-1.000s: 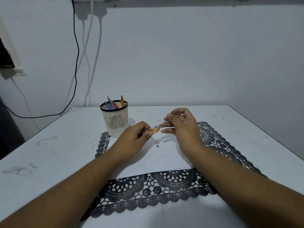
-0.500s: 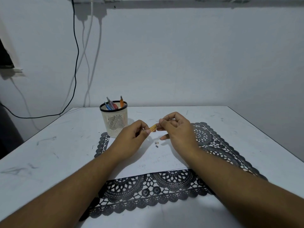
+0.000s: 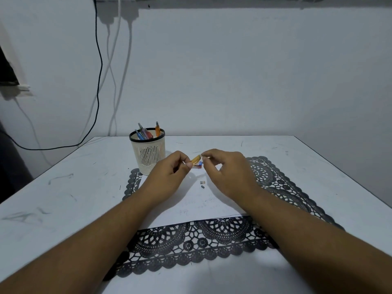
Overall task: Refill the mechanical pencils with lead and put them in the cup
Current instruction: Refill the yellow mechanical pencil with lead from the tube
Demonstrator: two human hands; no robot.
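Note:
My left hand (image 3: 169, 177) grips an orange mechanical pencil (image 3: 196, 159) above the white paper sheet (image 3: 197, 206). My right hand (image 3: 227, 170) pinches at the pencil's upper end with thumb and forefinger; what it pinches is too small to tell. A small blue and red object (image 3: 199, 165) lies just under the pencil. Two tiny grey pieces (image 3: 202, 184) rest on the paper below the hands. The cream mesh cup (image 3: 148, 153) with a black rim stands to the left and holds several coloured pencils (image 3: 146, 132).
A black lace placemat (image 3: 282, 187) lies under the paper on the white table (image 3: 63, 198). Thin lead pieces (image 3: 179, 143) lie on the table behind the hands. Cables hang on the wall at the back left.
My right hand has moved in toward the left one and now pinches the orange pencil's end. The pencil has tilted up to the right.

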